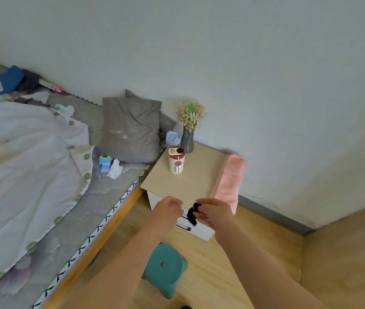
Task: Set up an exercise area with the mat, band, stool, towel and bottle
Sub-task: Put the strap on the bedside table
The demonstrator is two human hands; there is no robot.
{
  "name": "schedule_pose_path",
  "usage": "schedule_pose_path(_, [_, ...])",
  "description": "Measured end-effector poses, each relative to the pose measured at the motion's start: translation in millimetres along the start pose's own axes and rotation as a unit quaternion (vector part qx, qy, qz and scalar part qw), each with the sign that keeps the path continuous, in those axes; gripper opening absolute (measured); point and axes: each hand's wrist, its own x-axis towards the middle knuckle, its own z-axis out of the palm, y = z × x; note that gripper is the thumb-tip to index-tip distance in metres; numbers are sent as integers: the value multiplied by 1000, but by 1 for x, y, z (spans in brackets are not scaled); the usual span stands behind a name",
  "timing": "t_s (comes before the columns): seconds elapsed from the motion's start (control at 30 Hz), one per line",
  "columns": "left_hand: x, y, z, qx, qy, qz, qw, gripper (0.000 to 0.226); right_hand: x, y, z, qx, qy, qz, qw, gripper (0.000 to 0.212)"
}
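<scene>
1. Right hand (215,212): fingers curled round a small black band (192,214). The band is bunched, droops below the fingertips and hangs in front of the nightstand (186,181).
2. Left hand (168,209): fingers curled, just beside the band. Whether they pinch an end of it cannot be told.
3. Band handling, as judged: light, soft, probably elastic. Grip the whole bunch so that no loop trails.
4. Towel (229,181): pink, folded long, lying along the nightstand's right edge with one end overhanging the front. It looks soft and limp — lift at mid-length.
5. Bottle (176,161): cream body, red lid, upright towards the back of the nightstand. It looks rigid and smooth — wrap the body, not the lid.
6. Stool (164,267): teal, on the floor (266,253) below the forearms. It looks like stiff plastic. Take it by the seat rim.
7. Mat: not in view.
</scene>
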Motion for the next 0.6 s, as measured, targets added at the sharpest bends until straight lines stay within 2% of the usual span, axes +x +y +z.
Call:
schedule_pose_path(0.3, [116, 7, 12, 74, -16, -4, 997, 18, 127, -33, 5, -128, 15, -63, 990, 34])
schedule_pose_path(0.47, [163, 8, 9, 118, -41, 14, 992, 31, 182, -39, 14, -260, 28, -114, 959, 45])
schedule_pose_path(0.6, [189, 3, 3, 144, -75, 27, 986, 36, 214, -28, 18, -354, -4, -114, 928, 51])
